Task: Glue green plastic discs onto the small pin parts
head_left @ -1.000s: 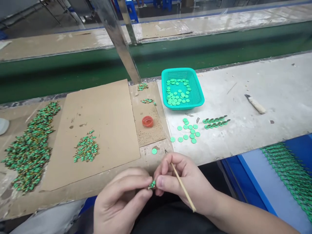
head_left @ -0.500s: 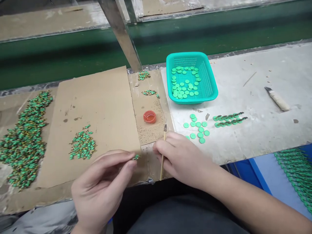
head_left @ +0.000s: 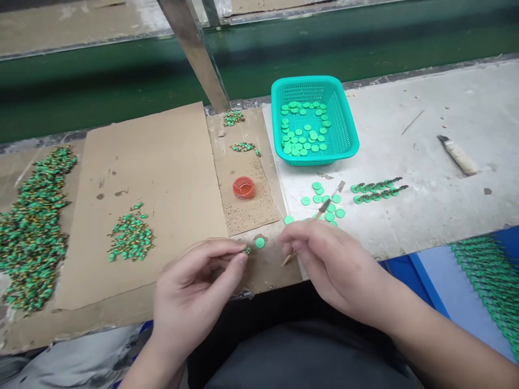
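Between thumb and forefinger, my left hand point(head_left: 198, 289) pinches a small green-and-gold piece point(head_left: 247, 250), mostly covered by the fingertips. Just right of it a green button-like disc point(head_left: 260, 242) lies on the table. My right hand point(head_left: 328, 259) grips a thin brush point(head_left: 325, 206) with a dark tip, which points up and to the right over several loose green discs point(head_left: 317, 186). Beyond the hands stands a small red cup point(head_left: 244, 187) on a cardboard strip point(head_left: 251, 216). A pile of similar green-and-gold pieces point(head_left: 132, 236) lies left of my left hand.
A turquoise basket point(head_left: 352, 129) with green discs stands at the back. Two rows of discs with dark pieces point(head_left: 379, 186) lie to the right, near a wrapped-handle knife point(head_left: 458, 155). A larger heap of pieces point(head_left: 36, 227) covers the far left. A metal post point(head_left: 198, 54) rises behind.
A green disc now lies between my hands. My right hand has moved right, and its brush now tilts over the loose discs. My left hand has shifted right, still pinching the small piece.
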Demonstrator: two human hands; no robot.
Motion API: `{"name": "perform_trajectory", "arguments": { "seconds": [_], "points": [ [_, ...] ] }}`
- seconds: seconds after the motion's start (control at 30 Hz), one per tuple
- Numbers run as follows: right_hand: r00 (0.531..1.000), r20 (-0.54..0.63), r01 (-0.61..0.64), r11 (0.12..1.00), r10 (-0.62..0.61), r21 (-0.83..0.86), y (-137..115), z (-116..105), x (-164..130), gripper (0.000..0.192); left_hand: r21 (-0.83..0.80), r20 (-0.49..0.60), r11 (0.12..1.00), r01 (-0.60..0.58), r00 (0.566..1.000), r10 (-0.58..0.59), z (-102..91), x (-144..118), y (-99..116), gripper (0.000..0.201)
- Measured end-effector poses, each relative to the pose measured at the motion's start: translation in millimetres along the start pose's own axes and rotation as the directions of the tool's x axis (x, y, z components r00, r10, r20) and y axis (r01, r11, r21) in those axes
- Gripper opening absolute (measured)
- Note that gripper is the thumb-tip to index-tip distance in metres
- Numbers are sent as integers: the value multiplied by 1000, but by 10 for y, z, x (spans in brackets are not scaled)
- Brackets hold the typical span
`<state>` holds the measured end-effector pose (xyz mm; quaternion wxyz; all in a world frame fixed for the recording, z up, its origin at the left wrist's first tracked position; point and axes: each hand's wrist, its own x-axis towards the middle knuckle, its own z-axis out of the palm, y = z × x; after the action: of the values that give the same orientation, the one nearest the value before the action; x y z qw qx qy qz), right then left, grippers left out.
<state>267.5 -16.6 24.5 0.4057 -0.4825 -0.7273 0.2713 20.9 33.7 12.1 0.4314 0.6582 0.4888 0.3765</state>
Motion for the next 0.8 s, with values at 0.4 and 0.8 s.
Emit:
{"name": "perform_trajectory", "arguments": {
  "seconds": [0.4,0.8],
  "points": [
    [985,-174,-15,1000,15,1,210,67,-29,28,174,-48,984,37,998,-29,109,-10,-40,13],
    [977,-212,22,999,-28,-32,228,54,-40,9,257,-34,966,-7,999,16,108,-39,-71,5]
  ]
}}
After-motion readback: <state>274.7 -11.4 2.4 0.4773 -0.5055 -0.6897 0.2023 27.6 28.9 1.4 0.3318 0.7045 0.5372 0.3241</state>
